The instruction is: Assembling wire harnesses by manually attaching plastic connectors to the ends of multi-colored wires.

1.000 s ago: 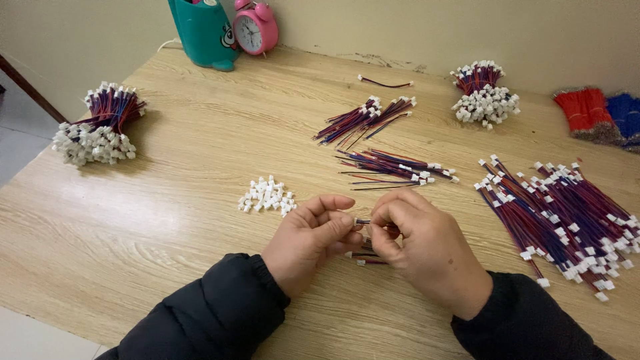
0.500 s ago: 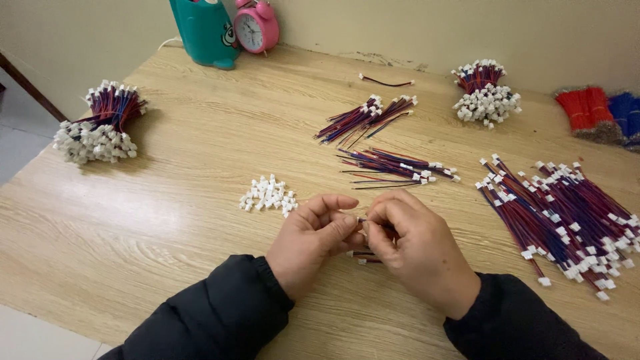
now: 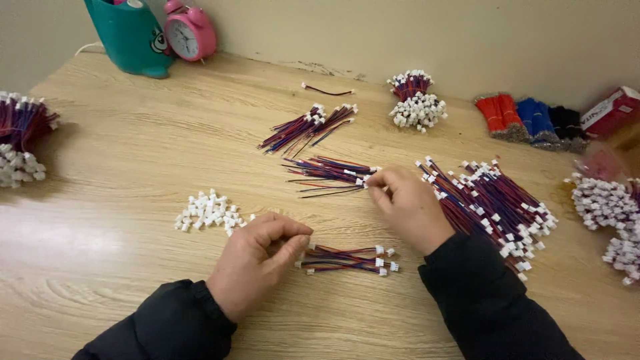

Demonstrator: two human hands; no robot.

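The small bundle of red-and-blue wire leads (image 3: 347, 259) lying on the counter (image 3: 120, 153) between the two hands looks feather-light and limp, so I'd judge it best taken by the stiff white plug ends, not the floppy middle. The left hand (image 3: 257, 263) pinches that bundle's near end between thumb and fingers. The right hand (image 3: 407, 207) pinches a white connector on the loose leads (image 3: 327, 173) farther back, beside the heap of white connector housings (image 3: 208, 212).

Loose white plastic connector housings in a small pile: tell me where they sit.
The pile of white plastic connector housings lies on the wooden table, left of centre, just up and left of the left hand.
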